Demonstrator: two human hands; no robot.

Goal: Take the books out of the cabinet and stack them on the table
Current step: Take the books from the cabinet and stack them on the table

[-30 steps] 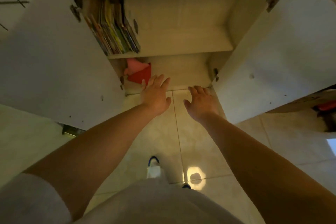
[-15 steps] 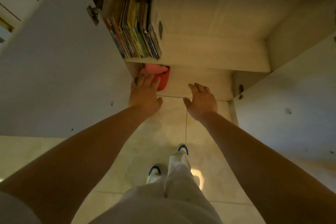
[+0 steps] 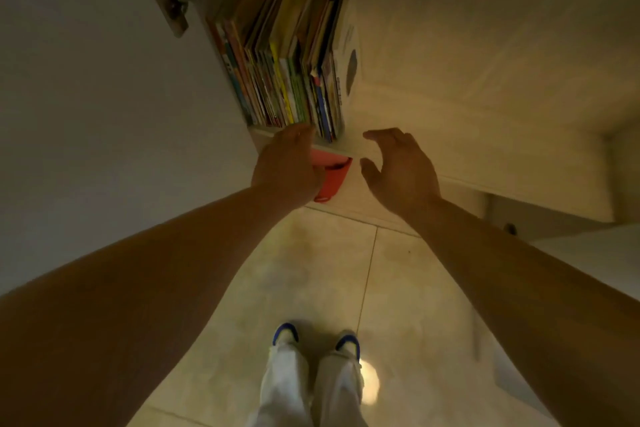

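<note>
A row of several thin, colourful books (image 3: 287, 55) stands upright at the left end of the cabinet shelf (image 3: 433, 128). My left hand (image 3: 287, 166) reaches to the shelf's front edge just below the books, its fingertips at their lower spines; whether it touches them I cannot tell. Open with fingers spread, my right hand (image 3: 398, 166) hovers to the right of the books in front of the shelf edge and holds nothing. The table is out of view.
The open left cabinet door (image 3: 104, 97) with its hinge (image 3: 171, 3) stands close beside my left arm. A red object (image 3: 332, 180) lies on the lower shelf under the books. Below are the tiled floor (image 3: 398, 288) and my feet (image 3: 315, 340).
The camera has come closer to the cabinet. Both hands have risen from the lower shelf level to the front edge of the shelf with the books.
</note>
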